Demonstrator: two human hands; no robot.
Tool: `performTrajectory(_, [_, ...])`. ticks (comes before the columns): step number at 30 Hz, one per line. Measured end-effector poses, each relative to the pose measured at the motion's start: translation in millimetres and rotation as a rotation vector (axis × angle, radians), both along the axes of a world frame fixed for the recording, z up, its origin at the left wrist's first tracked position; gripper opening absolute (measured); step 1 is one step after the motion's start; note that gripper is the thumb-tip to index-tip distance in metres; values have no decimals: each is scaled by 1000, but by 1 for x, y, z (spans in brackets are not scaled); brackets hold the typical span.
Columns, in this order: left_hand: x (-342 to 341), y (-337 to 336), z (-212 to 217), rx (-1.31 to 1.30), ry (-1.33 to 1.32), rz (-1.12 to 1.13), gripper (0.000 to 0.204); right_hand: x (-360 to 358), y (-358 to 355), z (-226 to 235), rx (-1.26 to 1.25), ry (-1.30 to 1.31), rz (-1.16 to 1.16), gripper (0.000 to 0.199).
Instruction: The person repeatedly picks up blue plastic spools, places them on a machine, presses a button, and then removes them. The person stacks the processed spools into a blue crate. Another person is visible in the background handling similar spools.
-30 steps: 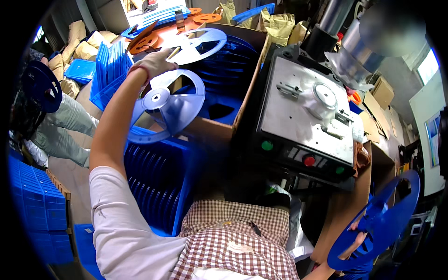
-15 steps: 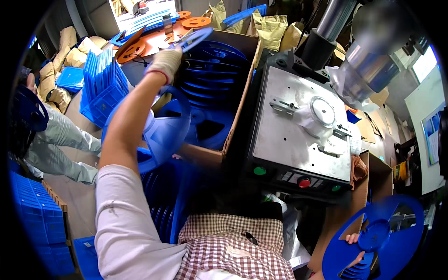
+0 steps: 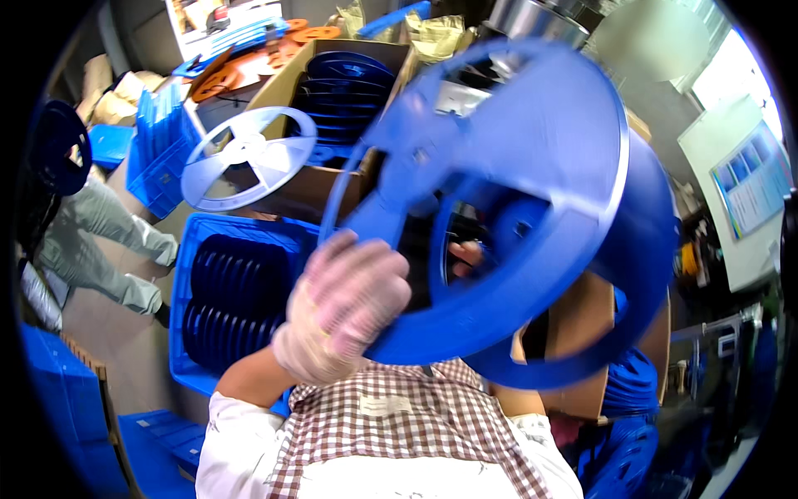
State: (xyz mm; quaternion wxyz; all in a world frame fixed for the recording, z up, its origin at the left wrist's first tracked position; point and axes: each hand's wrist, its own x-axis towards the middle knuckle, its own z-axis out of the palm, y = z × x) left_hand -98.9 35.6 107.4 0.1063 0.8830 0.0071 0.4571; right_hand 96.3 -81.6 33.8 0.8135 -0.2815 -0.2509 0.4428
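My gloved left hand is closed on the lower left rim of a large blue reel disc with wide openings, tilted up before my chest. Behind it, partly covered, is a second blue reel disc. Through the openings the bare fingertips of my right hand show, curled at the second disc's hub area. The two discs overlap; whether they touch, I cannot tell. They hide most of the press machine.
A cardboard box of blue discs stands at the back, with a glare-lit disc at its left. Below sits a blue crate of stacked discs. Another person's legs are at left. A cardboard box stands at right.
My left hand has come back from the far box to my chest and now grips a disc. The disc at lower right has moved up and inward with my right hand. The view has shifted.
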Motion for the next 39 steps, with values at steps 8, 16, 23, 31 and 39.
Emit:
performTrajectory(8, [42, -67, -43, -113, 421, -461, 73, 3, -43, -20, 142, 374, 82, 59])
performTrajectory(16, [64, -63, -81, -1254, 250, -423, 73, -17, -50, 7, -272, -152, -78, 64])
performTrajectory(23, [67, -38, -118, -1673, -104, -792, 46, 1, -21, -9, -306, -676, -207, 66])
performTrajectory(31, [61, -35, -124, -1551, -90, -309, 61, 9, -13, -7, -334, -1036, -319, 70])
performTrajectory(39, [72, -44, -112, -1743, -224, -264, 88, 13, -9, -15, -350, -1078, -341, 70])
